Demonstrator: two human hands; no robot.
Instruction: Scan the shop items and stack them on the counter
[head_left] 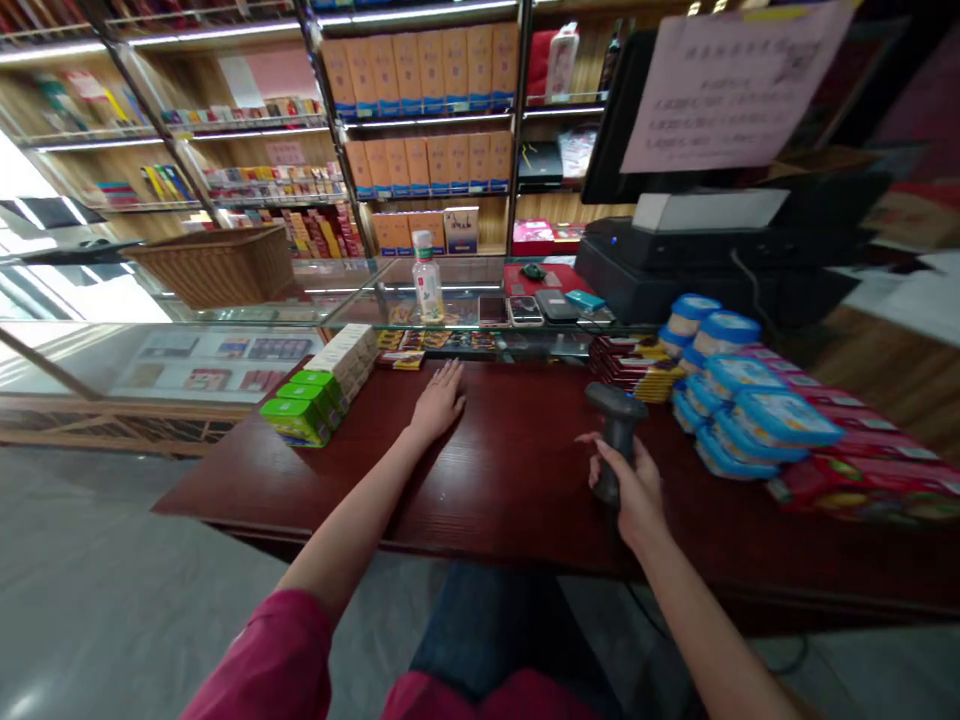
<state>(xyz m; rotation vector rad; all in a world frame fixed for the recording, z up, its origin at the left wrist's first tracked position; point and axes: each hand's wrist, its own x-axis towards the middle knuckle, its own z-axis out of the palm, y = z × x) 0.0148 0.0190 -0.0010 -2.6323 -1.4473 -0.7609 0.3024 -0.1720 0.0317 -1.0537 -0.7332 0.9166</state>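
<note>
Right of centre, the right hand [637, 492] has its fingers curled round the handle of the barcode scanner [616, 405] – and just left of centre, the left hand [438, 405] lies open, palm down, on the dark-red wooden counter [517, 460].

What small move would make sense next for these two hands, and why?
Perhaps the left hand should shift a little leftward to take one of the small red-and-yellow packets: it appears to rest palm down on the dark red counter, holding nothing, with those packets near its fingertips, while the right hand already grips the handheld scanner.
</note>
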